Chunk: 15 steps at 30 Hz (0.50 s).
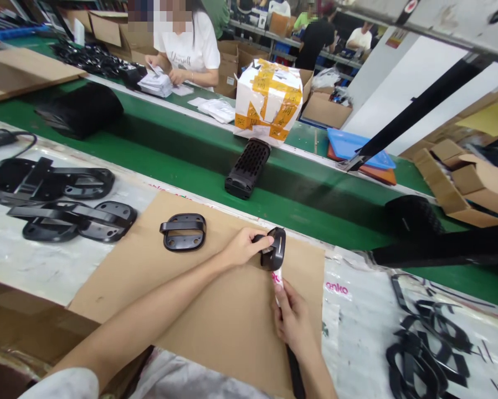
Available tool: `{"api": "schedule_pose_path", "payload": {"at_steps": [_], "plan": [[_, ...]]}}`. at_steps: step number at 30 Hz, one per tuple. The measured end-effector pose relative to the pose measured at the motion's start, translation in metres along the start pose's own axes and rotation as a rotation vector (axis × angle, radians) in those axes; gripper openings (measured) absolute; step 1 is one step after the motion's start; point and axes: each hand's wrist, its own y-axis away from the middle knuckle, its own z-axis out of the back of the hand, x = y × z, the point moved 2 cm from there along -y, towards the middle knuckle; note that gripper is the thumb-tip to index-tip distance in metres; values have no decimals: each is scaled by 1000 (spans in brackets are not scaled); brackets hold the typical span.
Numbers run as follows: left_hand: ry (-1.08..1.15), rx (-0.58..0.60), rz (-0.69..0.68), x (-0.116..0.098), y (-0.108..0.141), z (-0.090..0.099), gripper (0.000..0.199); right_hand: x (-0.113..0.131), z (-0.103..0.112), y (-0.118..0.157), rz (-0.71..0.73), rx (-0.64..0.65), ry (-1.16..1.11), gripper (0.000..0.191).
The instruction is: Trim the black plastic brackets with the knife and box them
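Observation:
My left hand [245, 246] grips a black plastic bracket [278, 250], tilted up on edge above the cardboard sheet [215, 310]. My right hand [292, 316] is closed around a long stick-like tool [277, 277], white with pink print above the fist. A black length extends below that fist towards me. The tool's upper end meets the bracket or passes behind it; I cannot tell which. Left of my hands, another black bracket [185, 233] with a raised strap lies flat on the cardboard.
Several black brackets [101, 219] are piled at left, and black loop-shaped straps [419, 354] at right. Beyond runs a green conveyor [182, 166] carrying a black perforated part [249, 166]. A taped white box [269, 100] stands behind it; a person [186, 50] handles papers across the line.

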Motion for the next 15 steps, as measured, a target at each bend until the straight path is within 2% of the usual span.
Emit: {"api": "schedule_pose_path", "payload": {"at_steps": [2, 6, 8, 11, 13, 15], "plan": [[-2, -6, 0, -1, 0, 0, 46, 2, 3, 1, -62, 31, -14, 71], [0, -12, -8, -2, 0, 0, 48, 6, 8, 5, 50, -166, -65, 66], [10, -8, -6, -1, 0, 0, 47, 1, 3, 2, 59, -109, -30, 66], [34, -9, -3, 3, -1, 0, 45, -4, -1, -5, 11, 78, 82, 67], [136, -46, 33, 5, -3, 3, 46, -1, 7, -8, 46, 57, 159, 67], [320, -99, 104, 5, -6, 8, 51, 6, 21, -9, 142, -48, 274, 64]]}}
